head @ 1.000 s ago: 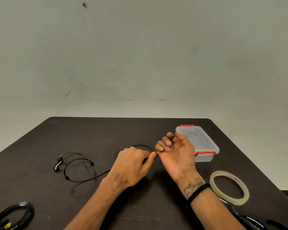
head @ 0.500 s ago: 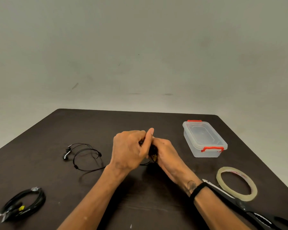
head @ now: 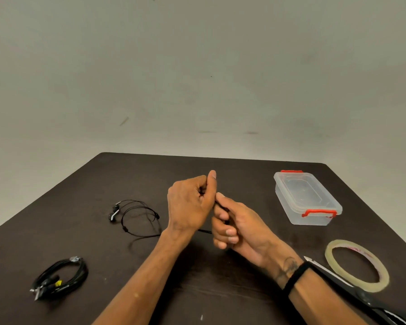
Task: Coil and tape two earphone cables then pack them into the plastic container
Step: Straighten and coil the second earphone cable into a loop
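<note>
Change: a second ago the right hand (head: pixel 238 227) was turned palm-up with the cable's plug end pinched against the left hand (head: pixel 189 205); now it has rolled over, fingers curled round black turns of cable; the trailing length toward the earbuds looks shorter.
Meaning: judged from this, winding of the loose earphone cable (head: pixel 136 215) is under way, not near done; taping and packing remain.
Left hand: curled, thumb raised, apparently feeding the cable, though its pinch is not clear.
Places, from the plastic container (head: pixel 307 199): lid on, at the right of the worktop (head: pixel 150 170); hands just left of it; loose cable further left; an already bundled cable (head: pixel 61 277) far left and nearer; tape roll (head: pixel 358 265) and scissors (head: pixel 352 287) nearer the person.
Hidden: the turns inside the right hand; the cable behind the left wrist; scissor handles cut off by the frame.
</note>
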